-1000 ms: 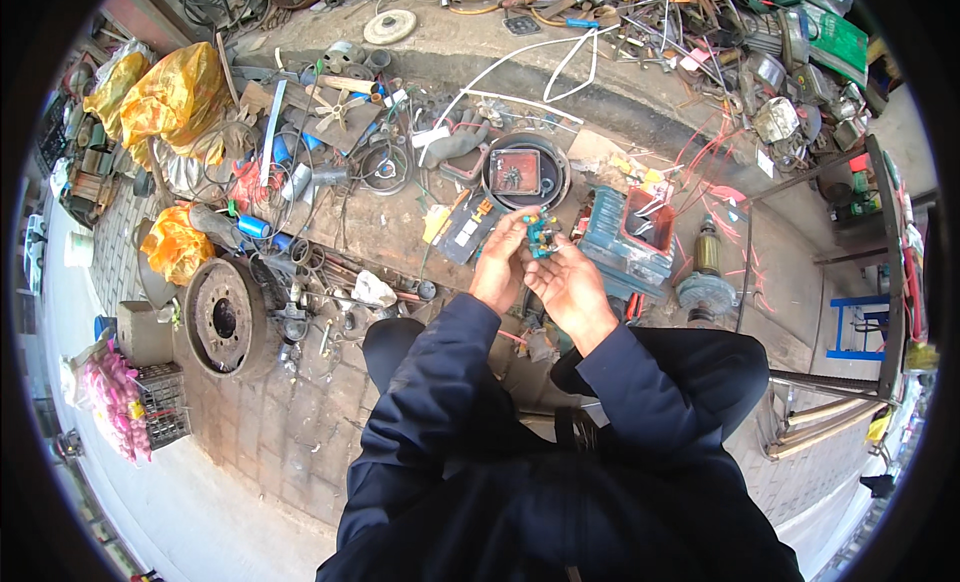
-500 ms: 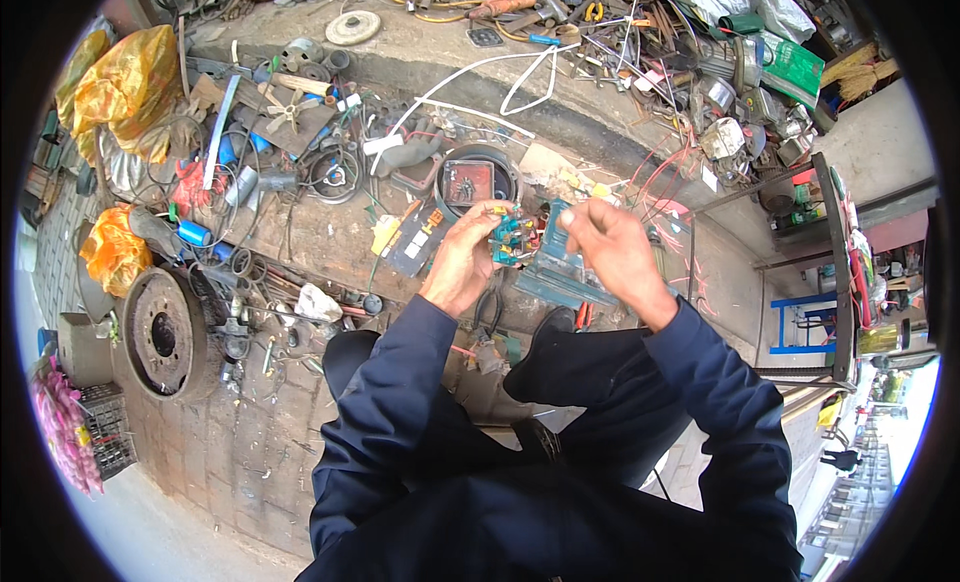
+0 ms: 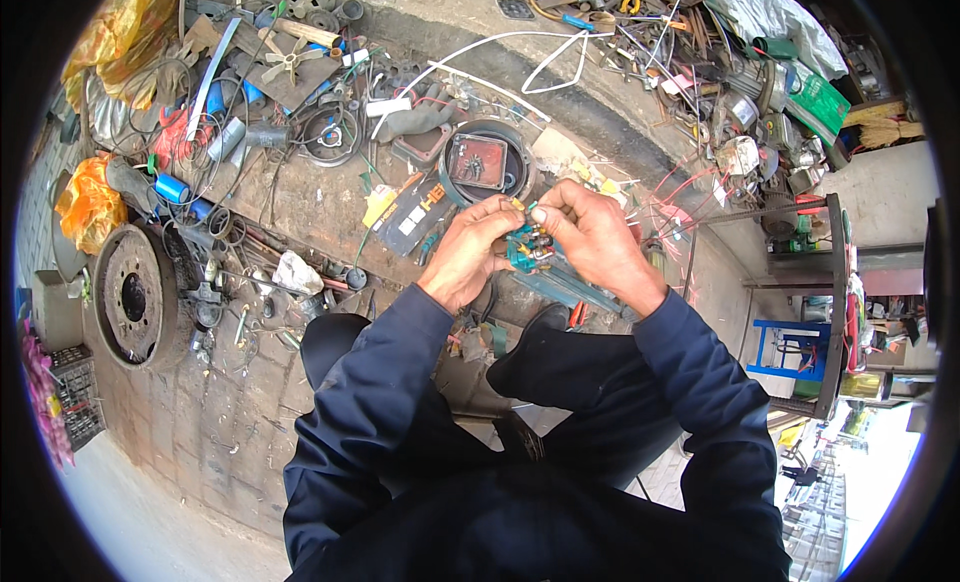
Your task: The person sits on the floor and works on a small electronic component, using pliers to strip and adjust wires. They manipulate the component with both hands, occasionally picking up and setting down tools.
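In the middle of the head view I hold a small teal part with yellow and metal pieces [image 3: 525, 250]. My left hand [image 3: 470, 249] grips it from the left, thumb at its top. My right hand [image 3: 603, 244] has thumb and forefinger closed on its upper right, back of the hand up; what exactly that pinch grips is too small to make out. Just beyond sit a round dark pan with a red square piece inside [image 3: 478, 162] and a black flat box with orange markings [image 3: 408, 222]. A blue-grey casing [image 3: 565, 290] lies partly hidden beneath my hands.
Cables, pipes and metal scrap surround me on the worn ground [image 3: 200, 442]. A rusty wheel rim [image 3: 135, 299] stands at left, yellow bags [image 3: 125, 27] at upper left. A concrete ledge [image 3: 430, 12] crosses the back. At right are a dark frame [image 3: 833, 302] and blue stand [image 3: 775, 347].
My right hand turned back-up, lifting slightly away from the teal part half a second ago, and is now closed on it again. My left hand kept holding it. The whole view has shifted.
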Tool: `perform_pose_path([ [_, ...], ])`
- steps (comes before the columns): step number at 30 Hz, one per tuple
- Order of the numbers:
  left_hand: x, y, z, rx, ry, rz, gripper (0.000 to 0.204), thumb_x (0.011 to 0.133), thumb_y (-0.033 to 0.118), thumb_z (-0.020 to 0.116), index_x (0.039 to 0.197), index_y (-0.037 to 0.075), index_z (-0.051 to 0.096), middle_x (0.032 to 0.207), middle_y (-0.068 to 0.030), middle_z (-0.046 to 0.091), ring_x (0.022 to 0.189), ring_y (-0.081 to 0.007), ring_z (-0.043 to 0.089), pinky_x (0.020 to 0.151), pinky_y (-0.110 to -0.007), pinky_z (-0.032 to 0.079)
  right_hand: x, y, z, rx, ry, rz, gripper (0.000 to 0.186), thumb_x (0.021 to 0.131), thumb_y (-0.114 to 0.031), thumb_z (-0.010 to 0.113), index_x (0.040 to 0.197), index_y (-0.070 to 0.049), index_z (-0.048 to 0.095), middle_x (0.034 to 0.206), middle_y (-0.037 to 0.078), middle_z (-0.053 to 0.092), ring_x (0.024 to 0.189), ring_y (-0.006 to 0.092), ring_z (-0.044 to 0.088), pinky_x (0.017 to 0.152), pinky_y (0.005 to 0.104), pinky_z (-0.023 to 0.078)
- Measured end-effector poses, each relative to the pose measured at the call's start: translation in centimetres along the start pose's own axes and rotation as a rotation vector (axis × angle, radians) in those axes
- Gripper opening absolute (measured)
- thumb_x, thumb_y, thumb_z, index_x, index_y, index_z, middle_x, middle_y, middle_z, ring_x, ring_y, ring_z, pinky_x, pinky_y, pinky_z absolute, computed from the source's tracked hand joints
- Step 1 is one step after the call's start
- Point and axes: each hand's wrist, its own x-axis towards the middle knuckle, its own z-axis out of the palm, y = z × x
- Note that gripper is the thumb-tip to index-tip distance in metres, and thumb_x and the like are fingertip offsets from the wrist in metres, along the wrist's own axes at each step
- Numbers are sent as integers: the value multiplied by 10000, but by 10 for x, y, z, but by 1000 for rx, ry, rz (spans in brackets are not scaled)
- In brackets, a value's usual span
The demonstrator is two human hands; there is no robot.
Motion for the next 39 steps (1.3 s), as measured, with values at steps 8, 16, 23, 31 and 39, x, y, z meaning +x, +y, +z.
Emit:
perform_pose_path([
  [8,4,1,-4,-65,15,-1,70,996,149,596,973,88,620,949,-14,656,834,-121,672,737,-360,592,6,12,10,289,-4,54,104,1020,-113,638,1005,-10,651,879,-3,666,821,43,582,716,246,494],
  [16,6,1,-5,-50,20,1,70,999,156,609,967,96,629,928,16,659,823,-96,661,756,-315,575,8,19,7,207,-30,73,136,1005,-134,666,1015,1,652,868,2,672,785,48,591,692,248,500],
  [23,8,0,-5,-15,27,17,67,998,157,614,969,99,632,929,21,651,820,-83,643,734,-276,532,4,17,9,300,-14,59,117,989,-115,686,1016,-5,657,874,4,675,779,46,599,688,246,510],
  [31,9,-2,-6,11,14,33,69,998,162,615,972,102,635,933,26,643,833,-81,631,749,-286,523,9,16,6,151,-59,154,97,995,-92,675,1034,-6,649,907,0,676,823,50,609,730,234,507],
  [39,8,0,-6,11,29,31,69,998,168,616,975,108,641,928,30,645,834,-70,628,748,-275,512,10,18,11,384,-20,161,120,999,-123,679,1004,-6,656,907,13,677,827,54,597,742,232,497],
])
